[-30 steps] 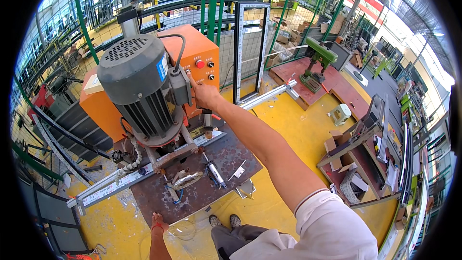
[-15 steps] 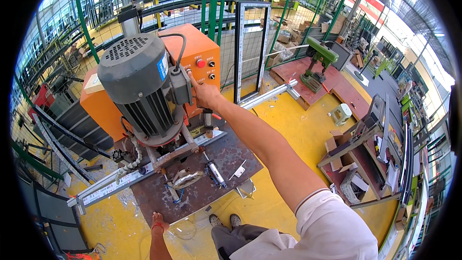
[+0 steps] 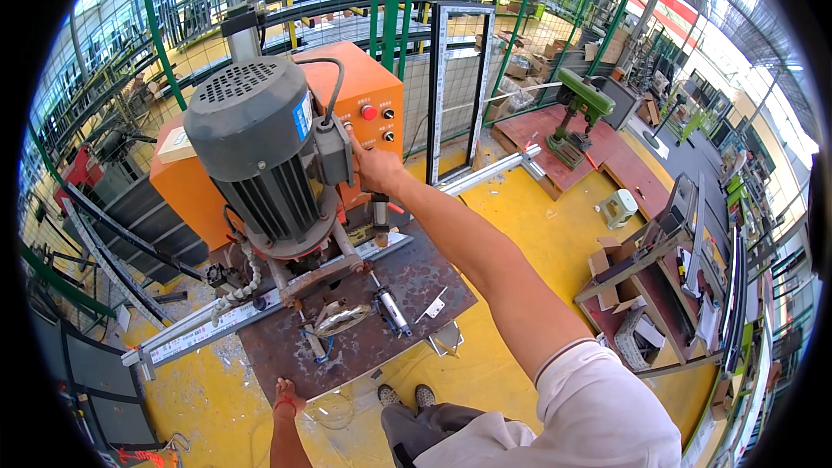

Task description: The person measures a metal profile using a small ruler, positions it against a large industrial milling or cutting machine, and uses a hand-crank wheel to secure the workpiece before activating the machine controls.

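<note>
My right hand (image 3: 379, 171) reaches across to the orange control box (image 3: 260, 156), index finger stretched out to the panel beside the grey motor (image 3: 247, 134). The fingertip is at a button in the panel's left column, partly covered by the finger; the other fingers are partly hidden behind the motor's terminal box. A red button (image 3: 368, 112) and black knobs sit just right of it. My left hand (image 3: 289, 395) rests on the front left edge of the brown metal worktable (image 3: 438, 286), its fingers extended and nothing in them. Under the motor lies a long silver rail (image 3: 186, 344).
A silver air cylinder (image 3: 393, 310) and a round metal handwheel (image 3: 341, 319) are on the worktable. Behind stands a black-framed panel (image 3: 436, 95) against green mesh fencing. To the right are a green drill press (image 3: 582, 113), a white stool (image 3: 618, 209) and a shelf cart (image 3: 646, 290).
The view has shifted slightly, so the machine sits a little further right in it. My right index finger stays at the panel, and my left hand remains on the table edge.
</note>
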Motion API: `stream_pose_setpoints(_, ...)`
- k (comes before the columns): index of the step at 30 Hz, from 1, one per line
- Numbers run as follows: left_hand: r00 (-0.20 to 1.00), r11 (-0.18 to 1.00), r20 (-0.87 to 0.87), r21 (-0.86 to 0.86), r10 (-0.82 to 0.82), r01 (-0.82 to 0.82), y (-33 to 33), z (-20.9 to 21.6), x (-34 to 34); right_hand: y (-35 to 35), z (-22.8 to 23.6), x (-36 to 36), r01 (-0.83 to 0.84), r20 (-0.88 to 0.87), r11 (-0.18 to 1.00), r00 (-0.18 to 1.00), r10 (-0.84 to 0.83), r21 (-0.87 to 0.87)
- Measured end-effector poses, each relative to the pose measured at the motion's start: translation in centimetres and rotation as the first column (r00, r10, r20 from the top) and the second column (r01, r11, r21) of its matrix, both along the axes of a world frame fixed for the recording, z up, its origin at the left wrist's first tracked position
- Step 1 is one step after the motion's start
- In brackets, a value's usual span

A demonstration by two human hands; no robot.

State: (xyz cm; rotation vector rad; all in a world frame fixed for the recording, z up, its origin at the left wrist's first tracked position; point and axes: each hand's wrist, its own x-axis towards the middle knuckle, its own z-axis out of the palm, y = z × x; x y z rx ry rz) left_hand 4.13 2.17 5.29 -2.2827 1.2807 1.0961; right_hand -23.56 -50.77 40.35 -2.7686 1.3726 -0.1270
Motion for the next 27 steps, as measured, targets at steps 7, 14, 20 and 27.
stream_pose_setpoints(7,0.992,0.994,0.063,-0.005,-0.111,0.111,0.9,-1.5,1.1,-0.8,-1.4,0.7,-0.018,0.064,1.0,0.998,0.019,-0.019)
stream_pose_setpoints(14,0.952,0.965,0.161,0.04,-0.261,0.258,1.4,-3.1,3.2,-1.6,-1.4,1.9,-0.058,0.101,0.995,0.993,0.067,-0.086)
stream_pose_setpoints(20,0.991,0.995,0.129,-0.093,-0.035,0.047,1.6,-5.0,1.0,-2.6,-2.3,0.4,-0.066,0.011,0.996,0.998,0.067,-0.067)
stream_pose_setpoints(27,0.993,0.993,0.051,-0.063,0.107,-0.104,-0.4,0.4,-3.0,-3.7,-4.0,-0.7,-0.078,0.013,0.991,0.997,0.08,-0.11)
